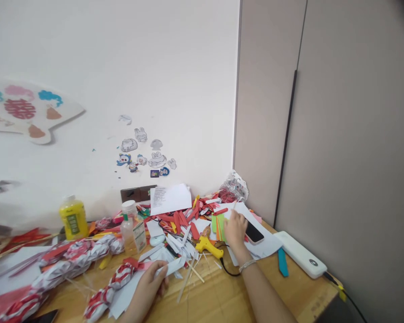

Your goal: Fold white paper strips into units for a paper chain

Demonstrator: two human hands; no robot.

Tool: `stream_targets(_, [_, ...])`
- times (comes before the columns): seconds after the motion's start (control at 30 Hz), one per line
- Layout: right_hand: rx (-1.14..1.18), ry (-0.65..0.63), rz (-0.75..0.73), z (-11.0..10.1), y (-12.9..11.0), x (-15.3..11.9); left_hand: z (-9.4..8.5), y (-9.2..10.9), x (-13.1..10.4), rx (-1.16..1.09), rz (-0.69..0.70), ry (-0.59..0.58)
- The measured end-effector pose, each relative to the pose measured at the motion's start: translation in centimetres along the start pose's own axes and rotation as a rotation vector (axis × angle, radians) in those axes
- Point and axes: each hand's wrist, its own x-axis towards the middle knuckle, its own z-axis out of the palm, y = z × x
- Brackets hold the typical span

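Note:
My left hand [152,280] is closed around a folded white paper strip [173,267] above the front of the wooden table. My right hand [235,229] reaches over white sheets at the back right, beside a phone [255,233] and green and orange paper strips [218,226]. A thin pale item rises at its fingertips; whether they grip it is too small to tell. Between the hands lies a yellow glue gun [209,247]. A twisted red-and-white paper piece [112,287] rests left of my left hand.
The wooden table [210,296] carries heaped red and white paper pieces [178,222]. A yellow bottle [73,218] and a clear jar [132,229] stand at the left. A white power strip [301,255] lies at the right, near a tall grey cabinet [343,134].

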Motion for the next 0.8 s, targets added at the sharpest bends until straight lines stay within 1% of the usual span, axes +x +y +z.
stream_targets(0.07, [-0.074,0.065,0.083,-0.9,2.1,0.9,0.0,0.0,0.1,-0.005,0.001,-0.004])
stream_targets(0.13, [-0.115,0.097,0.095,-1.2,2.8,1.1,0.1,0.1,0.1,-0.011,-0.008,-0.006])
stream_targets(0.2, [-0.126,0.108,0.023,-0.8,1.8,0.7,0.1,0.2,0.0,-0.025,-0.016,-0.009])
stream_targets(0.27, [-0.11,0.083,-0.111,0.2,-0.5,-0.5,0.2,0.3,-0.1,-0.044,-0.02,-0.012])
stream_targets(0.33, [-0.076,0.009,-0.274,1.6,-3.2,-2.6,0.1,0.3,-0.1,-0.06,-0.016,-0.015])
stream_targets(0.4, [-0.041,-0.116,-0.47,3.3,-5.6,-5.1,0.0,0.3,-0.2,-0.071,-0.008,-0.014])
stream_targets(0.47, [-0.024,-0.27,-0.674,4.8,-7.2,-7.5,-0.2,0.3,-0.1,-0.081,0.003,-0.007])
stream_targets(0.5, [-0.026,-0.334,-0.747,5.4,-7.6,-8.4,-0.3,0.3,-0.1,-0.088,0.007,-0.002])
stream_targets(0.53, [-0.03,-0.365,-0.775,5.9,-7.8,-9.1,-0.4,0.2,0.0,-0.095,0.011,0.002])
stream_targets(0.6, [-0.043,-0.398,-0.781,6.4,-7.7,-9.9,-0.5,0.1,0.1,-0.115,0.014,0.002])
stream_targets(0.7, [-0.056,-0.428,-0.749,6.7,-6.9,-9.9,-0.4,-0.2,0.2,-0.163,-0.004,-0.02])
stream_targets(0.8, [-0.047,-0.487,-0.743,6.8,-6.2,-9.4,-0.5,-0.4,0.3,-0.24,-0.031,-0.034])
